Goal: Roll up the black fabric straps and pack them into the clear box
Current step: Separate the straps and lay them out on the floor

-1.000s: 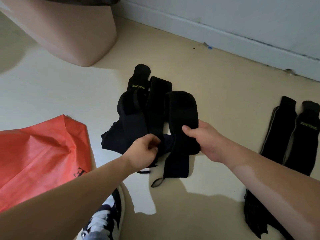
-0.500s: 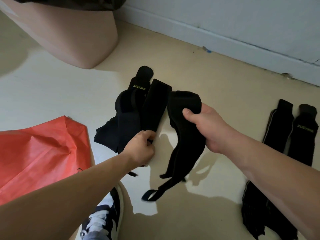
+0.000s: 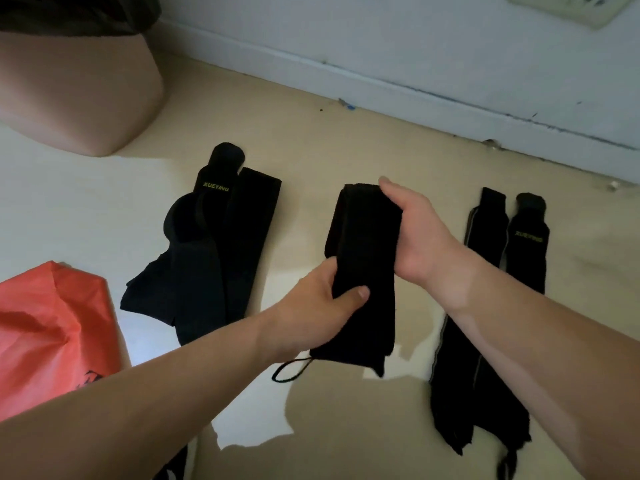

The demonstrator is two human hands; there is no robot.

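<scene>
**Two hands holding one folded strap above the floor**

Two hands are all I am working with here, and both are gripping the same strap. Starting with the biggest thing, the pale floor (image 3: 346, 140) is running up to a white wall (image 3: 415, 57), with a pink tub (image 3: 76, 95) sitting at the far left. An orange bag (image 3: 48, 327) is lying crumpled at the left edge. A pile of straps (image 3: 207, 251) is resting left of centre, one showing yellow lettering, and a pair of straps (image 3: 498, 306) is lying side by side at the right. Between those groups I am holding the folded strap (image 3: 363, 244) up lengthwise. My right hand (image 3: 419, 237) is clamping its upper end, thumb over the top. My left hand (image 3: 322, 306) is pinching its lower part, thumb across the front. A thin loop (image 3: 289, 370) is dangling from its bottom end. I am seeing no clear box.
</scene>
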